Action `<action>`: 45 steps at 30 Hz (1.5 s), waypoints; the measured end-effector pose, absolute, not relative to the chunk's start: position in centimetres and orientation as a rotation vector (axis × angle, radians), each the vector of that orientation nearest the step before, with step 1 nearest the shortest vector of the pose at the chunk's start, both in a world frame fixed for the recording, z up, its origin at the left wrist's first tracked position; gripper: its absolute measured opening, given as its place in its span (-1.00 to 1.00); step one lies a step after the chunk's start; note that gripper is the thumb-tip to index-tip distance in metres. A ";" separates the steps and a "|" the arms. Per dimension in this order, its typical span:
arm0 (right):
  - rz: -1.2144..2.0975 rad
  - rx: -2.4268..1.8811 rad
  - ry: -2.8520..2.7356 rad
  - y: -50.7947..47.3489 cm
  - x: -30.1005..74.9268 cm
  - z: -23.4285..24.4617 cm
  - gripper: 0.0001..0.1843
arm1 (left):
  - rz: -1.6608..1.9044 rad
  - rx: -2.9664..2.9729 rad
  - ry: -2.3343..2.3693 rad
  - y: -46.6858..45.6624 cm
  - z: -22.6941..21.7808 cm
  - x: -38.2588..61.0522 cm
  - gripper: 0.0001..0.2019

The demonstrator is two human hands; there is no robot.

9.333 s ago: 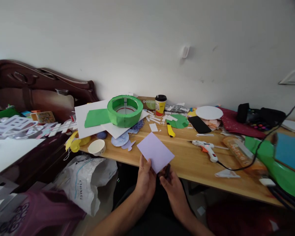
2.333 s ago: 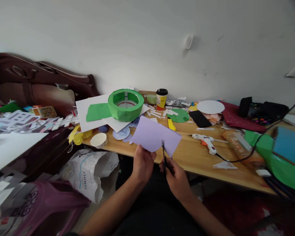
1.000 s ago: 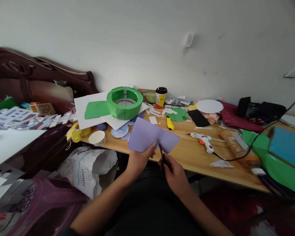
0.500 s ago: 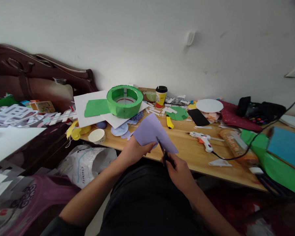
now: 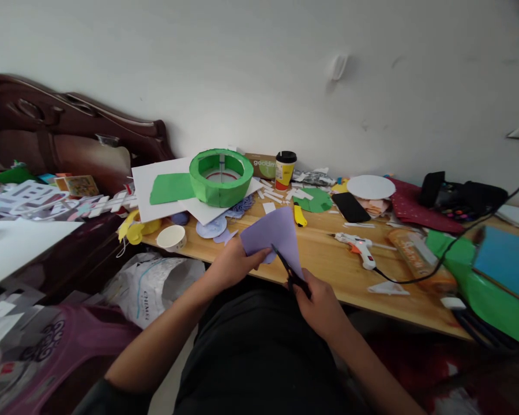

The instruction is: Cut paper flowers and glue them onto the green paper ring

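Note:
My left hand (image 5: 232, 266) pinches a sheet of lilac paper (image 5: 274, 236) by its lower left edge and holds it up over the near edge of the wooden table (image 5: 328, 271). Black scissors (image 5: 290, 272) are gripped in my right hand (image 5: 320, 301), their blades reaching up and left into the sheet. Both hands hover above my lap, in front of the table.
On the table stand a green paper ring (image 5: 221, 177) on white board, a yellow coffee cup (image 5: 284, 170), a yellow utility knife (image 5: 300, 215), a black phone (image 5: 351, 206), a corded glue gun (image 5: 358, 248) and a small paper cup (image 5: 174, 237). A white plastic bag (image 5: 155, 285) lies below left.
The lilac sheet has been turned in my left hand, from lying wide to standing as a narrower upright shape. The scissors have gone further into it, blades now angled up-left.

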State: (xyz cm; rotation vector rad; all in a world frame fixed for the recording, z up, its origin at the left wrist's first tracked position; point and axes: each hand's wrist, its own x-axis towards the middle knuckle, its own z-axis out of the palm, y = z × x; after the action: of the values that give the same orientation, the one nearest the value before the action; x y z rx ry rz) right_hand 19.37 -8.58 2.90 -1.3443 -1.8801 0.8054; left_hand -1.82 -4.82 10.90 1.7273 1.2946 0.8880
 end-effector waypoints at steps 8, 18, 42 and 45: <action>0.889 -1.336 -1.902 -8.6 19.4 4.0 -0.79 | 0.666 1.802 1.196 -3.1 12.7 -3.3 -0.75; 0.886 -1.374 -1.915 -8.3 19.8 4.4 -0.83 | 1.165 1.345 1.128 -4.7 8.4 -0.5 -0.66; 1.383 -1.354 -1.354 -10.6 18.8 4.8 -0.64 | 1.008 1.719 1.428 -5.4 9.1 2.5 -0.72; 1.329 -1.425 -1.464 -10.5 20.4 6.1 -0.66 | 0.949 1.660 1.358 -5.1 9.6 1.8 -0.71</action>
State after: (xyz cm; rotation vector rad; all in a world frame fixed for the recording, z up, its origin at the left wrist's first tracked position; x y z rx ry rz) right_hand 20.37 -10.52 6.14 -1.4255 -1.4641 1.3289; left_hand 1.81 -5.11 9.58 1.6600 1.3576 0.9489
